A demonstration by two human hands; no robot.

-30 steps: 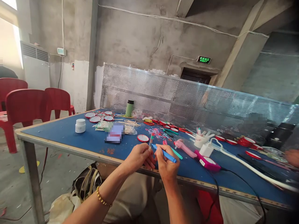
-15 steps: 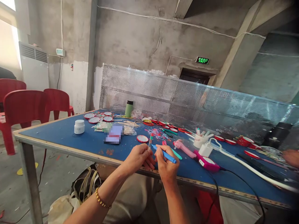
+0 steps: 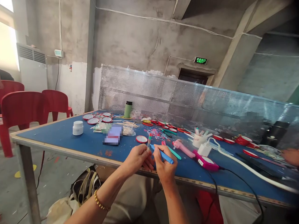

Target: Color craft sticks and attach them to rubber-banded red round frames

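My left hand point(image 3: 139, 157) pinches the lower end of a thin flat stick point(image 3: 149, 141), which stands upright with red and green marks near its top. My right hand point(image 3: 165, 161) grips a blue marker pen point(image 3: 166, 155) like a writing tool, its tip at the stick's right side; whether it touches cannot be made out. Just behind the stick lies a round red-rimmed disc point(image 3: 141, 139) with a pale face. A teal marker point(image 3: 174, 152) rests on the table beyond my right hand.
A pink hot-air tool point(image 3: 183, 147), a magenta box point(image 3: 205, 161) and a cup of markers point(image 3: 198, 140) stand on the right. A white jar point(image 3: 78, 128), a phone point(image 3: 113, 135) and a green bottle point(image 3: 128, 109) are further left. Another person's hand point(image 3: 291, 155) shows at the far right.
The view has shifted slightly. Both hands keep their holds, with the marker pen still close to the stick.
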